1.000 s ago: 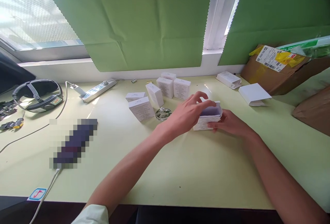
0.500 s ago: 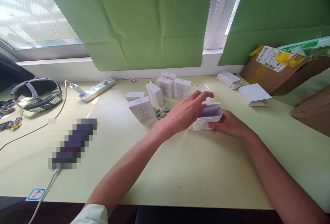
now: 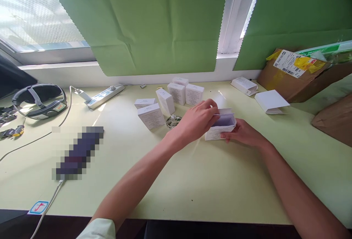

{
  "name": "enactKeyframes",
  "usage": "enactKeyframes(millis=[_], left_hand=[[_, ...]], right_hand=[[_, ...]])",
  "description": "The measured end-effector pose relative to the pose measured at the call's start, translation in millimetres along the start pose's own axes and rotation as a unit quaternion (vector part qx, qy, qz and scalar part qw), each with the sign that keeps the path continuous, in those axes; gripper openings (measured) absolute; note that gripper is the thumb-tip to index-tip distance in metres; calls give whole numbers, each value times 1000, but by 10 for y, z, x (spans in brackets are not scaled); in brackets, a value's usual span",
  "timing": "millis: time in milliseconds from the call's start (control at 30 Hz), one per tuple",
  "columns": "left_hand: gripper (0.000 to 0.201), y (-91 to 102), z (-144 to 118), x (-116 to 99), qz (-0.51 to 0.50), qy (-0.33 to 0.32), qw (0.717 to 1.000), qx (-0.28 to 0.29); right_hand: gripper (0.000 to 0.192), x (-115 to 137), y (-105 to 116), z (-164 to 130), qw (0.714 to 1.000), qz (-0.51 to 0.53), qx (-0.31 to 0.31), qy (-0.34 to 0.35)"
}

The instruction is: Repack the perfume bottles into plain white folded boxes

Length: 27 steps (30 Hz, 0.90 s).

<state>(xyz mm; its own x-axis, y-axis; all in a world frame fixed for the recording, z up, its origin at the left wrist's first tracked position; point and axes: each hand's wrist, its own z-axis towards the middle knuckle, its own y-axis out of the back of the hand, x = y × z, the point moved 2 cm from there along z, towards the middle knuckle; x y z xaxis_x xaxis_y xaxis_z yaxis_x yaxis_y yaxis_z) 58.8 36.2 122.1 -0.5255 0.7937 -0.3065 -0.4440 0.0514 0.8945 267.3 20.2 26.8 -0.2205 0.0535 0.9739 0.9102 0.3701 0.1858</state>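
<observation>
The open carton (image 3: 213,135) stands on the desk (image 3: 220,184), left hand (image 3: 199,118) at its left end, right hand (image 3: 243,132) at its right. Left of it lies a glass object (image 3: 173,122); behind and left, small boxes (image 3: 165,99); farther left, a power strip (image 3: 106,96) and headset (image 3: 52,110); behind and right, a cardboard box (image 3: 271,79).

A pale whitish-green cloth sleeve (image 3: 99,228) is worn on the left arm, with only its end shown at the lower edge; it is finished by a plain, fairly straight hem. The slim, smooth left forearm (image 3: 137,178) is left uncovered and is narrowed toward the wrist. The long, tapering right forearm (image 3: 294,180) is likewise seen uncovered. Slender fingers are seen on the ungloved left hand (image 3: 196,120) and the ungloved right hand (image 3: 243,132).
</observation>
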Motion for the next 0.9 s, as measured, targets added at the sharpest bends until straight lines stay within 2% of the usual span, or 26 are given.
enactKeyframes(millis=[167,267,333,500,700,900], left_hand=[[25,17,15,15,-51,16,996,-72],[24,35,19,6,-81,19,992,-94],[25,42,20,-2,-93,12,992,-81],[30,72,6,-27,-118,-29,993,3],[33,132,-20,-30,-140,-12,990,30],[34,94,-27,-20,-134,0,990,46]], right_hand=[[40,-16,-7,9,1000,0,7,-5],[39,-14,-6,10,1000,2,4,-6],[37,-12,-3,9,1000,-4,1,-9],[36,10,8,-1,999,-44,-21,-16],[38,57,-19,-13,999,-37,-26,-7],[43,53,-2,-22,1000,-22,-11,-12]])
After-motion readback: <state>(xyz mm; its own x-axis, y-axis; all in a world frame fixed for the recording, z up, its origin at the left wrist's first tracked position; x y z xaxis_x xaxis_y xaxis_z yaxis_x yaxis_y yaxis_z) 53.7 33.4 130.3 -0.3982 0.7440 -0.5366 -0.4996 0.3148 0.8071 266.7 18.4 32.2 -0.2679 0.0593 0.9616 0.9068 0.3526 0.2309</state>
